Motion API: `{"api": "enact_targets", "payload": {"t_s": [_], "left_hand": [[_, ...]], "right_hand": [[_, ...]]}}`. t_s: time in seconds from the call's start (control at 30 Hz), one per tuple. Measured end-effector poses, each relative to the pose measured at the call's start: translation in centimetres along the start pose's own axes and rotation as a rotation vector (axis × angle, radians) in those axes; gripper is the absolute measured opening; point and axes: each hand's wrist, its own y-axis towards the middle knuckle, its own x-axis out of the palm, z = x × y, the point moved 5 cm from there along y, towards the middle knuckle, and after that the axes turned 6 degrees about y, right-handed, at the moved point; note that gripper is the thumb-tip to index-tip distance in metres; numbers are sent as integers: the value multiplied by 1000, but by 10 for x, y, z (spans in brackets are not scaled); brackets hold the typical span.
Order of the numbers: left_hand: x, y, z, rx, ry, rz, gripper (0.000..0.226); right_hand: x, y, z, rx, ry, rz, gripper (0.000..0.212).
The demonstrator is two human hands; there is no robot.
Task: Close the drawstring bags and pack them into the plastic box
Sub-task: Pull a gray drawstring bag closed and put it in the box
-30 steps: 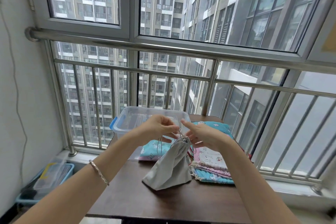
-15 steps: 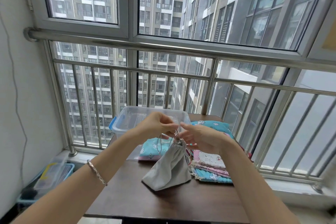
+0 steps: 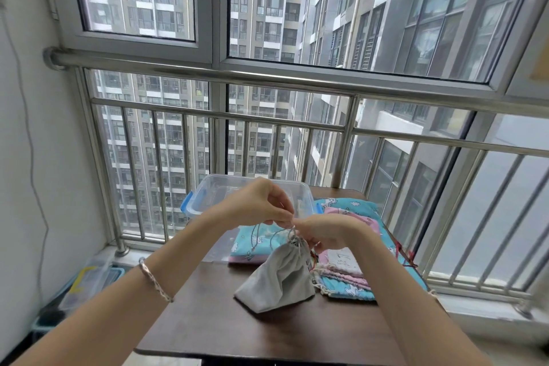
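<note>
A grey drawstring bag (image 3: 277, 279) stands on the dark wooden table (image 3: 208, 321), its neck gathered tight at the top. My left hand (image 3: 261, 203) pinches the bag's cords just above the neck. My right hand (image 3: 323, 232) grips the cords and the neck from the right, touching the left hand. Loose grey cord loops hang to the left of the neck. The clear plastic box (image 3: 208, 196) with blue clips sits at the table's far left, behind my hands. Its inside is partly hidden by my left hand.
A pile of patterned blue and pink drawstring bags (image 3: 344, 279) lies to the right of the grey bag, another blue one (image 3: 249, 246) behind it. A steel railing (image 3: 297, 125) and window close off the far side. More plastic boxes (image 3: 89, 282) sit on the floor at left.
My hands have come closer together at the bag's neck, and the neck is drawn tighter. The bag itself stays in place on the table.
</note>
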Motion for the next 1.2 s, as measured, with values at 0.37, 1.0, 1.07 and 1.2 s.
{"api": "enact_targets", "payload": {"t_s": [0.37, 1.0, 1.07, 1.2], "left_hand": [[4, -3, 7, 66, 106, -51, 11], [-8, -18, 9, 168, 220, -121, 16], [-10, -18, 8, 158, 291, -85, 17], [-14, -18, 7, 170, 511, 62, 15]], "right_hand": [[9, 4, -6, -135, 142, -291, 49], [8, -6, -10, -519, 682, -64, 41], [9, -9, -10, -530, 690, -75, 27], [14, -16, -13, -520, 660, -84, 27]]}}
